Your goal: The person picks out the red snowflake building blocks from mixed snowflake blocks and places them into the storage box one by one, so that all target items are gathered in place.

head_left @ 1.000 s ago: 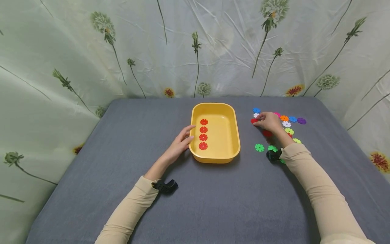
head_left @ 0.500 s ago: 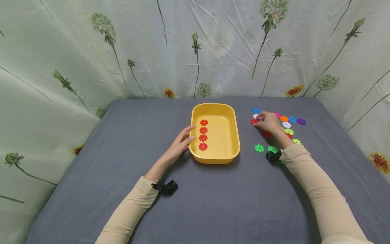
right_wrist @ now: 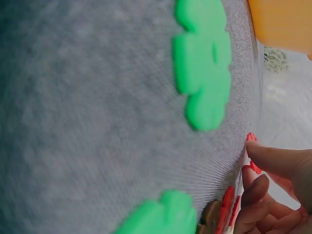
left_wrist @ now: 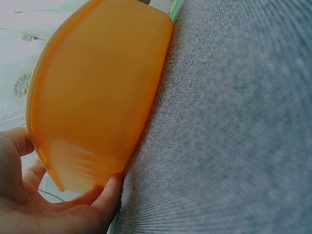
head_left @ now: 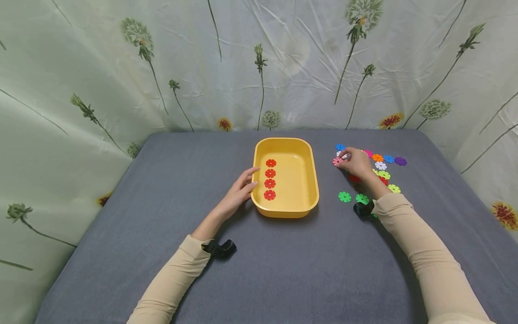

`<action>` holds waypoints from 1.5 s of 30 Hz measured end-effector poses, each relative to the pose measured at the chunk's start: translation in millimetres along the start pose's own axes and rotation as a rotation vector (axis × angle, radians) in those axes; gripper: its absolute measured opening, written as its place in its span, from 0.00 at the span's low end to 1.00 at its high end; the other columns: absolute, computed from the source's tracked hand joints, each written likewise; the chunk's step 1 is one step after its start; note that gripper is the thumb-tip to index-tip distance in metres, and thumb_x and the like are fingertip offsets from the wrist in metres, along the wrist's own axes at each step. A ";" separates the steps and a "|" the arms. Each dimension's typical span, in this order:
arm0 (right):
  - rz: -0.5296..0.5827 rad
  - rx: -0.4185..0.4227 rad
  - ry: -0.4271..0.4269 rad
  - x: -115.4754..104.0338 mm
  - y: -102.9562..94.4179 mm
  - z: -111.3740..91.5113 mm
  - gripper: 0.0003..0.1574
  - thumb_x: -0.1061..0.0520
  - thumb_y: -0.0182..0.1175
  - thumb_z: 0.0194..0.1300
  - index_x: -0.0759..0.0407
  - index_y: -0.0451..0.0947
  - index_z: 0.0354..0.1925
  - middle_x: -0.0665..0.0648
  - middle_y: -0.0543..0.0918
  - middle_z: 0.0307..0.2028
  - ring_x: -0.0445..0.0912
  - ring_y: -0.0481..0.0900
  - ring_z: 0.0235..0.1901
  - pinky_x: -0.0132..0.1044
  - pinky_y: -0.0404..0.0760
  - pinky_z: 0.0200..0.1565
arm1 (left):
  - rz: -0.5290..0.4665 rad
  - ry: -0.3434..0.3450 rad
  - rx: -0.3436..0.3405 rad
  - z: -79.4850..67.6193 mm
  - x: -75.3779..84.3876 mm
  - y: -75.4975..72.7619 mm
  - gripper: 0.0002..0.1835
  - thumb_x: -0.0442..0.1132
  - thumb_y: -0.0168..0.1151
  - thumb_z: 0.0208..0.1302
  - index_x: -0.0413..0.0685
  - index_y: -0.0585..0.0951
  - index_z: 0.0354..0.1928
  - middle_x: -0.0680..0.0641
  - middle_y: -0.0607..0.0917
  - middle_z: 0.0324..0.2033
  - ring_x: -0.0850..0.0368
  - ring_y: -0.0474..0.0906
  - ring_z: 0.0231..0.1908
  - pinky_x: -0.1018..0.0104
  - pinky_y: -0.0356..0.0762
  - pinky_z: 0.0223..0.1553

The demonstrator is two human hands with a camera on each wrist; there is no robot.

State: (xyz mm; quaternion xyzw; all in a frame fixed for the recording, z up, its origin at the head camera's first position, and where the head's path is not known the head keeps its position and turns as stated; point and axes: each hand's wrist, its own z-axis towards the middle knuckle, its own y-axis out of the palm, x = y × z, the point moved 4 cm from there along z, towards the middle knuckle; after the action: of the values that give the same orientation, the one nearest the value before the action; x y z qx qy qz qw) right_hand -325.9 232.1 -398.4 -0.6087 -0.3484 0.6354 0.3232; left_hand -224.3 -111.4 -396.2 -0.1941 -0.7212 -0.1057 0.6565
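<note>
My left hand grips the left wall of a yellow plastic tub. In the left wrist view, some fingers lie against the tub's outer wall, while others reach its rim. Four-in-line is how red snowflake discs lie inside, along the tub's left side. To the right of the tub, my right hand pinches a red snowflake disc between thumb and fingertips. That disc looks pinkish in the head view, close beside a white disc and a blue one.
Loose discs lie around the right hand: green, orange, purple and yellow-green among them. The right forearm covers part of them. A grey cloth covers the table, with a flowered curtain behind.
The disc in my right hand turns from deep red to a paler, pinkish look, with the hand staying in nearly the same place. My left hand and the tub stay put.
</note>
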 end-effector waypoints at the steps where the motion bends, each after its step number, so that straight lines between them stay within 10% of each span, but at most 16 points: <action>1: 0.007 0.006 -0.006 0.0 -0.1 0.0 0.20 0.58 0.64 0.57 0.68 0.74 0.45 0.67 0.78 0.34 0.51 0.72 0.29 0.31 0.67 0.26 | 0.000 0.000 0.001 -0.6 0.7 0.4 0.27 0.38 0.42 0.73 0.52 0.52 0.71 0.33 0.58 0.66 0.40 0.64 0.64 0.53 0.69 0.61; 45: 0.143 0.041 -0.004 -1.9 -12.7 -5.7 0.17 0.61 0.59 0.61 0.66 0.72 0.49 0.64 0.79 0.31 0.39 0.74 0.20 0.31 0.72 0.23 | 0.007 -0.003 0.039 14.1 -25.1 -6.4 0.26 0.43 0.44 0.72 0.62 0.56 0.69 0.40 0.62 0.65 0.45 0.67 0.62 0.52 0.68 0.61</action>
State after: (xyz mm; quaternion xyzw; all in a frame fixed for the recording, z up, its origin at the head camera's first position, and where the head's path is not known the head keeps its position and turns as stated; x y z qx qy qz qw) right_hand -320.2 237.7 -386.8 -0.6239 -0.2915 0.6652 0.2887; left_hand -238.2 -115.0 -421.9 -0.1838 -0.7235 -0.0890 0.6594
